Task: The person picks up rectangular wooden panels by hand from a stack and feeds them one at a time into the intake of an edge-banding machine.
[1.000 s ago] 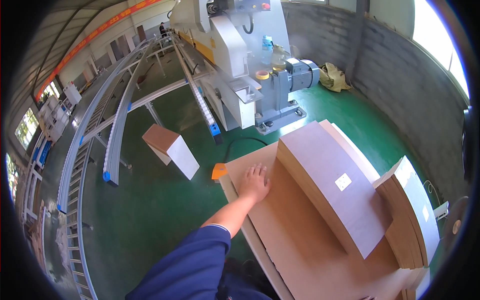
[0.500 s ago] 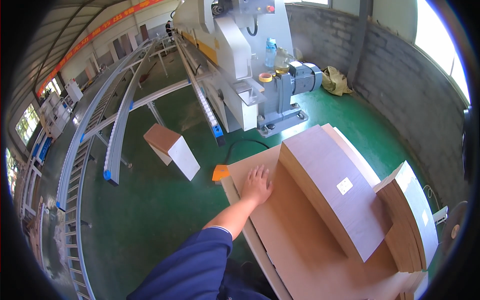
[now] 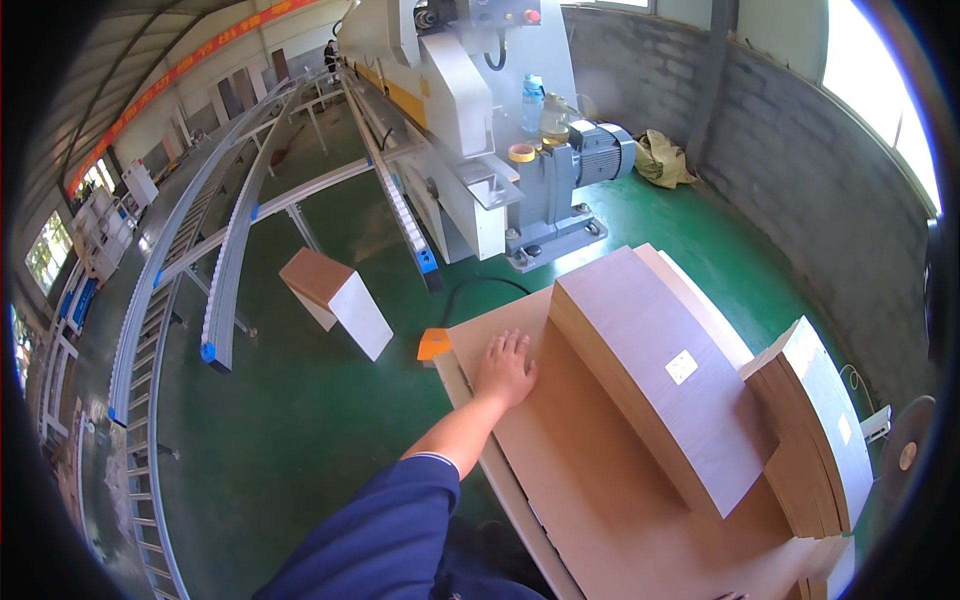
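A: So, going right from the box (image 3: 335, 295): what's the left hand (image 3: 505, 368) doing?
B: It lies open, palm flat on the board (image 3: 600, 480), near its left edge. Shifting the board would need fingers hooked over that edge, I'd say.

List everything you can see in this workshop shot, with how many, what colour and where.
Flat board stack: one, light brown, lower right, under the hand.
Taller board stack: one, brown with a small white label, lying on the flat stack.
Leaning boards: one bundle, brown with pale faces, far right.
Orange block: one, at the flat stack's far corner.
Box: one, brown top and white sides, on the green floor, tilted.
Machine: one, white and grey, top centre.
Tape roll: one, yellow, on the machine.
Bottle: one, clear bluish, on the machine.
Roller conveyors: grey, left side.
Sack: one, yellowish, by the wall.
Left hand: one, flat on the board stack, blue sleeve.
Right hand: not in view.
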`<state>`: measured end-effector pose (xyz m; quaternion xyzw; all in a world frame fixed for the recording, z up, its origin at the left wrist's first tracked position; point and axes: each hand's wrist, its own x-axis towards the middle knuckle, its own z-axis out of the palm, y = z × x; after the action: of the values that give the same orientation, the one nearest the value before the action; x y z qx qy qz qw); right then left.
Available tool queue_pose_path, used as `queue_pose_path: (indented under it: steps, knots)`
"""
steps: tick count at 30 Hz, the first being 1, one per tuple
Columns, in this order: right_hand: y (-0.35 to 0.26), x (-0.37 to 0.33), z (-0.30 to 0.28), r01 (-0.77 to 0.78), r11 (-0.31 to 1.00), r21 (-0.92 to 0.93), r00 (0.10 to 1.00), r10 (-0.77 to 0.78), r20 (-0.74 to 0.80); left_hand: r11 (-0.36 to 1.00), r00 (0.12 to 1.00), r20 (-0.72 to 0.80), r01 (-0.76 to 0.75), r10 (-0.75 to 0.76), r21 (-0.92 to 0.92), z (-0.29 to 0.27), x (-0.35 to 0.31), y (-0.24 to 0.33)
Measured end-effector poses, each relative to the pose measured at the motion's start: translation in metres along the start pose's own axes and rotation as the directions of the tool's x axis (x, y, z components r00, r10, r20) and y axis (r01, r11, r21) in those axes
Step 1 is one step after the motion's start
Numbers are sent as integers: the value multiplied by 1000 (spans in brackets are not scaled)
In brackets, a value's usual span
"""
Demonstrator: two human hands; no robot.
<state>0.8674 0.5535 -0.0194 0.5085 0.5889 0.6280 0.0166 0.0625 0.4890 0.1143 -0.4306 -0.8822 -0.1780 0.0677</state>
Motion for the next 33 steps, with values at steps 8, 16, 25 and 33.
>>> queue_pose_path:
  steps: [8, 16, 25, 33]
  knots:
    - [-2, -5, 7, -56, 998, 35, 975, 48, 215, 1000, 999, 32, -1, 1, 4, -4, 2, 4]
    - [10, 19, -22, -346, 824, 448, 934, 256, 250, 999, 999, 48, -12, 11, 35, 1, 5, 4]
    - [25, 67, -75, -547, 752, 368, 749, 242, 617, 999, 1000, 8, -28, 28, 36, 5, 5, 3]
    - [16, 37, -47, -631, 668, 395, 664, 201, 720, 999, 999, 33, -12, 11, 34, 4, 6, 3]
